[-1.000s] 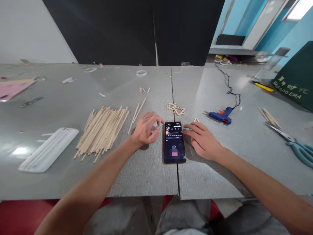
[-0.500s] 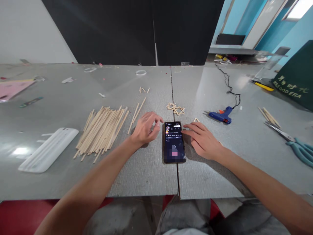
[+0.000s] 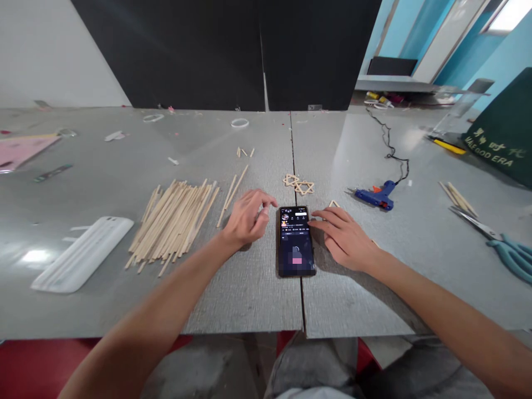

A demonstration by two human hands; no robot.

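Phone (image 3: 296, 242) lies flat, screen lit, across the table (image 3: 103, 183) seam between both hands. Left hand (image 3: 246, 220) rests loosely curled just left of it, gripping nothing. Right hand (image 3: 343, 237) lies flat and open at its right edge. Sticks (image 3: 174, 221) lie further left.

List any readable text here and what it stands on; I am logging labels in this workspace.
"VALE GOD ERA", roughly, below large pale characters: on the dark green board at far right; its first letters are unclear.
Phone screen: lines of text too small, lower part blurred.
Nothing else legible.
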